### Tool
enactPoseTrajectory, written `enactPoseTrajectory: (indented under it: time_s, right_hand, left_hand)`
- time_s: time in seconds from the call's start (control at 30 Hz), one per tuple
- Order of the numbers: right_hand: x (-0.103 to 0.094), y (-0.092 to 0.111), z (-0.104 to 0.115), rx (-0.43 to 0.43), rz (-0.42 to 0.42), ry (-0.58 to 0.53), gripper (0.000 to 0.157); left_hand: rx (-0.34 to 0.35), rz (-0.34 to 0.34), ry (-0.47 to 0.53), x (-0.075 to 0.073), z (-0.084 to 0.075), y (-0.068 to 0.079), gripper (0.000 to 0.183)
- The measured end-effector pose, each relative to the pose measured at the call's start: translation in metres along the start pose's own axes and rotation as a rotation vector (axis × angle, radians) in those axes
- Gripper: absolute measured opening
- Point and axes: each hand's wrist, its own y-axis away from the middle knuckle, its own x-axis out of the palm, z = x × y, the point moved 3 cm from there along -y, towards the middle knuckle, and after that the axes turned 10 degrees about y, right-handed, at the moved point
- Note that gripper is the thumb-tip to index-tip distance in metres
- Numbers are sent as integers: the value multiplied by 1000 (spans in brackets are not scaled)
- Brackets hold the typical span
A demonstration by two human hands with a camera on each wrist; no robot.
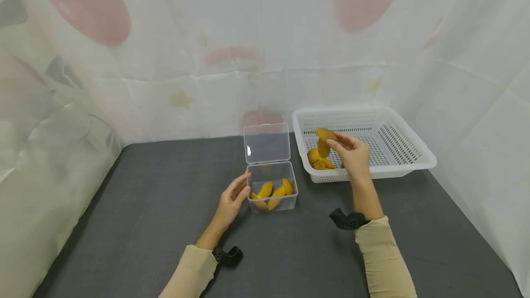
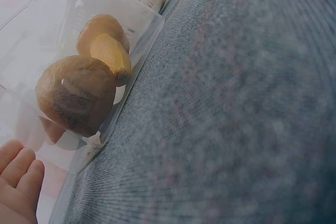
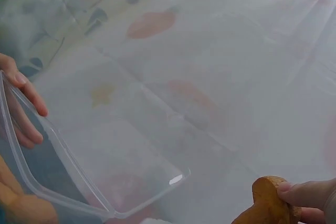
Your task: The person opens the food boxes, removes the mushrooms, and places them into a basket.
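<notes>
Over the left part of the white basket, my right hand (image 1: pixel 354 153) pinches a yellow-brown mushroom (image 1: pixel 324 147) between thumb and fingers. That same mushroom (image 3: pixel 266 203) shows at the bottom right of the right wrist view. My left hand (image 1: pixel 231 202) is at the left wall of a clear plastic box (image 1: pixel 292 200), fingers extended along its side and fingertips right at the rim. Inside the box lie several mushrooms (image 2: pixel 79 95), seen through its wall in the left wrist view. The hinged lid (image 1: pixel 267 144) stands raised at the back.
A white perforated basket (image 1: pixel 418 156) stands right of the box, with more mushrooms (image 1: pixel 320 163) in its front left corner. Dark grey cloth (image 1: pixel 165 206) covers the table. A pale printed curtain (image 1: pixel 232 22) hangs behind and along both sides.
</notes>
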Motion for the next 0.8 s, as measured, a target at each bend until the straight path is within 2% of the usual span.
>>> enactPoseTrajectory:
  time_s: [0.4, 0.5, 0.67, 0.8]
  right_hand:
    - [-10, -6, -12, 30, -37, 58, 42]
    - [-13, -7, -15, 42, -68, 76, 41]
    - [-19, -8, -17, 59, -129, 152, 39]
    - [-22, -6, -15, 50, -128, 195, 38]
  left_hand:
    - [10, -7, 12, 1, -1, 1, 41]
    - [28, 3, 10, 1, -1, 0, 41]
    - [48, 11, 16, 0, -1, 0, 41]
    - [49, 9, 19, -1, -1, 0, 41]
